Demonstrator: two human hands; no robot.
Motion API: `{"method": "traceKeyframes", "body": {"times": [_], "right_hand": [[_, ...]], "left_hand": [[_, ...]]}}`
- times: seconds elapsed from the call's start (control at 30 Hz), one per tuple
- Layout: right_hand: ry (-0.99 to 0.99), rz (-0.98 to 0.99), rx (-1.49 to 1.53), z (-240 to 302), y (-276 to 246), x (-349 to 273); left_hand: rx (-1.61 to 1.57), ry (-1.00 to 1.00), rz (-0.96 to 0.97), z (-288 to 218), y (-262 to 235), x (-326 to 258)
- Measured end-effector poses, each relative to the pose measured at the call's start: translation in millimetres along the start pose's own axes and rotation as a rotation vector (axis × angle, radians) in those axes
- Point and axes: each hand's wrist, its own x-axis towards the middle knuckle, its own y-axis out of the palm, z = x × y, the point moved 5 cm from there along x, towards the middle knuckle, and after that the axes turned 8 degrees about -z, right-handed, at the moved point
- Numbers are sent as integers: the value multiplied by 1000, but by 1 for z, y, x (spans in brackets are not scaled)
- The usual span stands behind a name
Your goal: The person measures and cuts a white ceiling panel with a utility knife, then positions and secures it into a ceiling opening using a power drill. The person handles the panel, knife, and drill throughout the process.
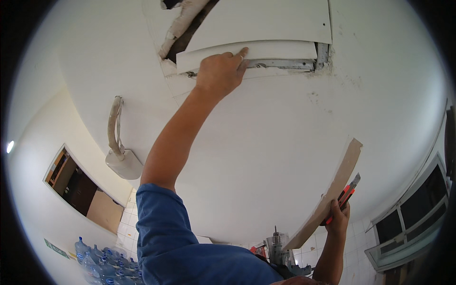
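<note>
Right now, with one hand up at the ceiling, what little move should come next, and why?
Maybe the left hand could gently nudge the white strip toward the bare metal: that hand touches the strip, and metal shows along its edge. The right hand looks busy holding a brown strip and a red knife.

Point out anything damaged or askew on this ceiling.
Near the top, the smooth white ceiling has a jagged, dark opening with torn edges, which looks like damage. Beside it, the narrow white board strip under the left hand leaves grey metal framing exposed along its lower edge and right end, so it seems not fully fitted.
</note>
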Motion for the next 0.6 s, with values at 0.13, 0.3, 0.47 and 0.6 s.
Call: {"method": "traceKeyframes", "body": {"times": [0.13, 0.3, 0.47, 0.6], "right_hand": [[-22, -31, 7, -5, -7, 0], [-8, -28, -1, -1, -4, -6], [-6, -29, -4, -6, -12, -3], [-3, -37, -2, -7, -12, -2]], "left_hand": [[-16, -53, -19, -2, -3, 1], [55, 58, -58, -5, 4, 6], [44, 70, 66, -5, 8, 10], [-19, 80, 75, -8, 15, 12]]}}
